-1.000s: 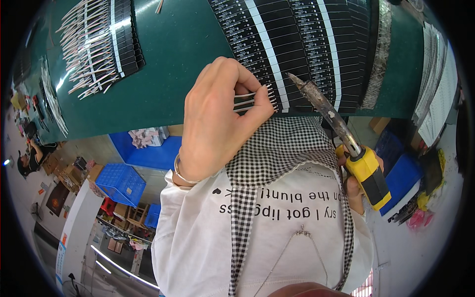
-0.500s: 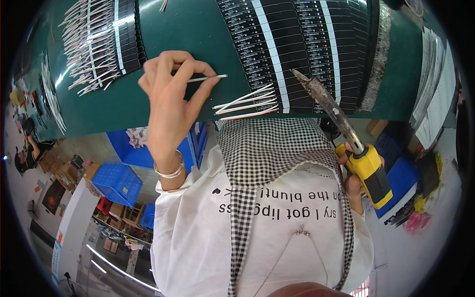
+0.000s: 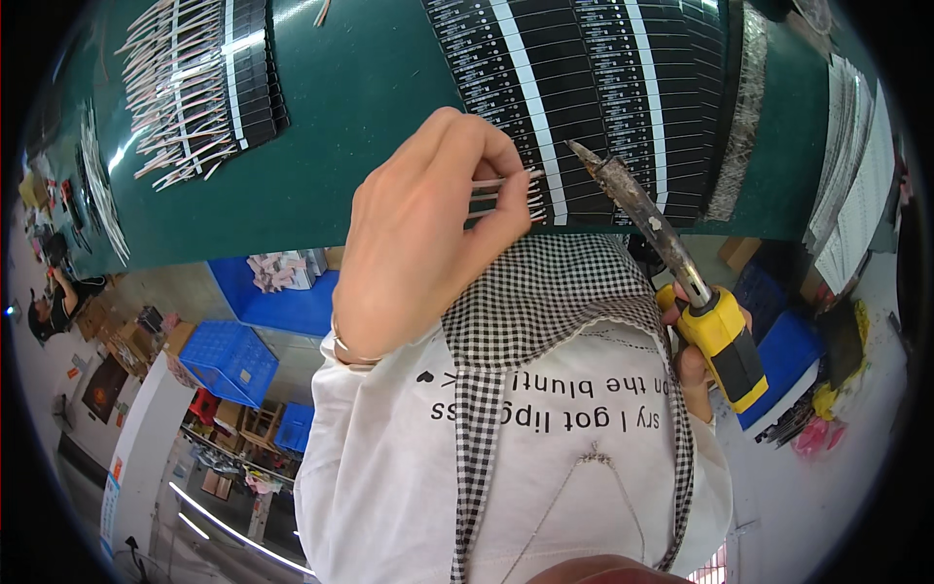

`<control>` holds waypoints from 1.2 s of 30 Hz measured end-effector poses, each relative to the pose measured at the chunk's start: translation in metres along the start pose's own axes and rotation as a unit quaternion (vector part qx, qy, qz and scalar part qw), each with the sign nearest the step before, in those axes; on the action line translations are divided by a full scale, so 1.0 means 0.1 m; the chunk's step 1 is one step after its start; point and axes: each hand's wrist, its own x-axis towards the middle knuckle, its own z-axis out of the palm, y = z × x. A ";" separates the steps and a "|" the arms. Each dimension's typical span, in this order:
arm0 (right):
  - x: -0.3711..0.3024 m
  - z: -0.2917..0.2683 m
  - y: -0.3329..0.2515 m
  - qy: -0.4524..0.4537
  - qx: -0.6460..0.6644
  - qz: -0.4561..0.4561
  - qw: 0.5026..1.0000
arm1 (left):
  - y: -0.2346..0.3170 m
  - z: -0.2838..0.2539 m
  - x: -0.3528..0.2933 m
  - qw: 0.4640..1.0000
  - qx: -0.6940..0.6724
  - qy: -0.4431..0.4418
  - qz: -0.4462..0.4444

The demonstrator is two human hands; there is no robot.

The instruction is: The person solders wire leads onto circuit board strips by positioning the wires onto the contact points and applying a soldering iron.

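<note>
My left hand [image 3: 423,229] is closed in a pinch on a thin white wire [image 3: 488,183], whose tip reaches the near left end of a row of black circuit strips [image 3: 579,68]. Several more white wires [image 3: 481,198] lie there, partly hidden behind my fingers. A yellow and black soldering iron [image 3: 732,341] is gripped in my right hand [image 3: 693,368], mostly covered by the handle. Its long, stained metal barrel slants up and left, and the pointed tip is over the strips, apart from the pinched wire.
On the green table [image 3: 341,68], black strips with pinkish-white wires [image 3: 185,97] lie at the far left. A wire bundle [image 3: 100,185] is beyond them. White sheets [image 3: 844,185] hang at the right edge. Blue crates [image 3: 231,360] stand below, left. Another person [image 3: 60,297] is at far left.
My left hand has moved right with the white wire, from bare table to the near edge of the strips, over the loose wires. The soldering iron has shifted slightly left.
</note>
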 end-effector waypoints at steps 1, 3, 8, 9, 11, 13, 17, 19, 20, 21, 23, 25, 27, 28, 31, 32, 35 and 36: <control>0.00 0.01 0.01 0.001 0.000 0.001 1.000 | -0.01 0.03 0.00 1.000 0.013 0.003 -0.015; 0.02 0.02 0.02 -0.008 0.046 -0.010 0.999 | -0.04 0.06 -0.01 0.999 0.006 0.013 -0.028; 0.12 -0.07 0.03 -0.077 0.017 -0.046 0.996 | -0.05 0.09 0.01 0.998 -0.018 0.024 -0.049; 0.16 -0.07 0.05 -0.083 0.014 -0.101 0.991 | -0.05 0.10 0.01 0.998 -0.024 0.023 -0.051; 0.19 -0.08 0.11 -0.094 0.027 -0.122 0.988 | -0.05 0.10 -0.01 0.998 -0.029 0.026 -0.055; 0.21 -0.10 0.15 -0.105 0.039 -0.141 0.984 | -0.05 0.10 -0.01 0.998 -0.021 0.026 -0.061; 0.21 -0.08 0.15 -0.087 0.019 -0.162 0.983 | -0.09 0.14 0.00 0.998 -0.039 0.046 -0.033; 0.16 -0.04 0.08 -0.076 0.014 -0.153 0.985 | -0.10 0.13 0.00 0.998 -0.034 0.042 -0.029; 0.10 -0.04 -0.02 -0.054 -0.032 -0.066 0.996 | -0.10 0.13 0.00 0.998 -0.034 0.042 -0.030; 0.07 -0.04 -0.07 -0.030 -0.078 0.023 0.996 | -0.10 0.13 0.00 0.998 -0.036 0.044 -0.031; 0.07 -0.05 -0.07 -0.028 -0.083 0.016 0.996 | -0.10 0.14 0.00 0.998 -0.039 0.044 -0.031; 0.07 -0.05 -0.07 -0.026 -0.087 0.009 0.996 | -0.10 0.13 0.01 0.998 -0.036 0.042 -0.027; 0.07 -0.07 -0.07 -0.042 -0.116 0.016 0.992 | -0.10 0.12 0.01 0.998 -0.034 0.042 -0.029; 0.06 -0.07 -0.08 -0.042 -0.117 0.016 0.992 | -0.10 0.12 0.01 0.998 -0.033 0.042 -0.031; 0.13 -0.08 -0.07 -0.039 -0.115 0.042 0.992 | -0.10 0.13 0.00 0.998 -0.033 0.043 -0.024; 0.25 -0.09 0.02 -0.090 -0.045 -0.053 0.994 | -0.10 0.12 0.00 0.998 -0.033 0.043 -0.024; 0.27 -0.11 0.10 -0.125 0.021 -0.152 0.980 | -0.10 0.14 0.01 0.998 -0.040 0.040 -0.026; 0.25 -0.12 0.11 -0.110 0.016 -0.157 0.981 | -0.09 0.14 0.01 0.998 -0.038 0.041 -0.026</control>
